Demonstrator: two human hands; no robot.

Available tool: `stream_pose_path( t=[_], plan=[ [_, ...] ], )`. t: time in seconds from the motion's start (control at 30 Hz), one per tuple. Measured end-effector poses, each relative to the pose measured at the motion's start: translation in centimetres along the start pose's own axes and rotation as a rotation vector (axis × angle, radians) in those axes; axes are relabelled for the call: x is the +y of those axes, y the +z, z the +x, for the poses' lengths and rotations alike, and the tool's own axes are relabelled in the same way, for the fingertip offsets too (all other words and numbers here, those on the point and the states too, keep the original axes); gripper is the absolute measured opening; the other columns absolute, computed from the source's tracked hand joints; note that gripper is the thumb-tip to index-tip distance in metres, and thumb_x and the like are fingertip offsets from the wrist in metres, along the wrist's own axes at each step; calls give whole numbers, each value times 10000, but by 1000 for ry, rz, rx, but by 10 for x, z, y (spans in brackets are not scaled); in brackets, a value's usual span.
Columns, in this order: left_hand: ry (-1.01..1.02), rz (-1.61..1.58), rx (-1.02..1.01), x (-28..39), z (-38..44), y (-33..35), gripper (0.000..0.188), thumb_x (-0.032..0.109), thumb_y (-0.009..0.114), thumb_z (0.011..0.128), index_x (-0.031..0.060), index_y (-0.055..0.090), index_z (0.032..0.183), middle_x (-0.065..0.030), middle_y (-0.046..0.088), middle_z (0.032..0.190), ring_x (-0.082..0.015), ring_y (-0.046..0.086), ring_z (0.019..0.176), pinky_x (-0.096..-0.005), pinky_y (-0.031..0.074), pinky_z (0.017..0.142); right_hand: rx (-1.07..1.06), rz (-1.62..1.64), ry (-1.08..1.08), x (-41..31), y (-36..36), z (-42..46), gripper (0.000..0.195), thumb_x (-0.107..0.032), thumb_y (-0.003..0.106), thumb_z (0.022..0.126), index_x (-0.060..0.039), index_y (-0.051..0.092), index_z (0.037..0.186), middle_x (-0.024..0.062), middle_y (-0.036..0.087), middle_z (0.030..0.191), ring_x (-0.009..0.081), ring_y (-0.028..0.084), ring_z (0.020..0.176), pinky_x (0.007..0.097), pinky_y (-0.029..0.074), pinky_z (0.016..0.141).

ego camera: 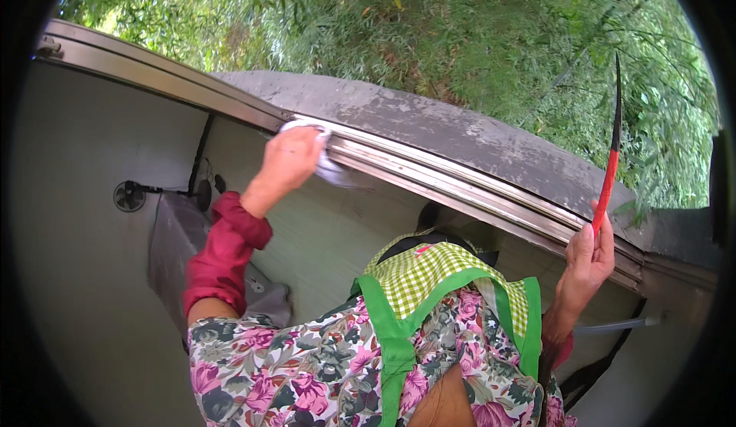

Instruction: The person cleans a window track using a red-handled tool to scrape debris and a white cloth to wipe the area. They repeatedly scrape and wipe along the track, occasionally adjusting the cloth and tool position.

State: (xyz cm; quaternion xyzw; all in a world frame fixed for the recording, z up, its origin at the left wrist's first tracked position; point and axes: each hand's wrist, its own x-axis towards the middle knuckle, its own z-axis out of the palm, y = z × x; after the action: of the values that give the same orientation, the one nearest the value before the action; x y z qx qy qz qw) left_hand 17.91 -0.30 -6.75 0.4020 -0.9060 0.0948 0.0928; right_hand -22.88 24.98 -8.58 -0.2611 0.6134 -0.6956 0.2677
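My left hand (291,154) is closed on a white cloth (330,169) and presses it onto the metal track of a sliding window frame (414,162), near where the sash (172,82) ends. Part of the cloth hangs below the track and looks blurred. In my right hand (589,249), at the right end of the track, is a slim pointed tool (609,180) with a red wrapped lower part and a dark tip, held upright between thumb and fingers. Its exact kind cannot be told.
Beyond the track lies a weathered concrete ledge (402,105), with dense green foliage outside. A small black fan (129,196) and a grey covered object (178,243) are at the left. A pale hose or pipe (618,326) runs by the wall at the lower right.
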Motion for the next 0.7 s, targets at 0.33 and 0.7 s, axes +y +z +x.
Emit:
stream_pose_path(
  t=[0.33,0.7],
  plan=[
    [-296,130,155,-27,-27,14,291,213,490,1000,-11,672,969,-174,687,1013,-327,655,963,-395,514,864,163,-204,3,7,-63,-34,384,-34,554,981,46,526,1355,-27,623,993,-8,398,657,171,298,560],
    [-691,-877,1407,-43,-147,-124,544,364,432,1032,-147,534,1185,-285,593,1230,-411,623,1090,-503,524,944,160,-187,-93,3,-58,-11,385,-21,575,968,54,533,1344,51,640,1180,2,435,721,167,338,604]
  ],
)
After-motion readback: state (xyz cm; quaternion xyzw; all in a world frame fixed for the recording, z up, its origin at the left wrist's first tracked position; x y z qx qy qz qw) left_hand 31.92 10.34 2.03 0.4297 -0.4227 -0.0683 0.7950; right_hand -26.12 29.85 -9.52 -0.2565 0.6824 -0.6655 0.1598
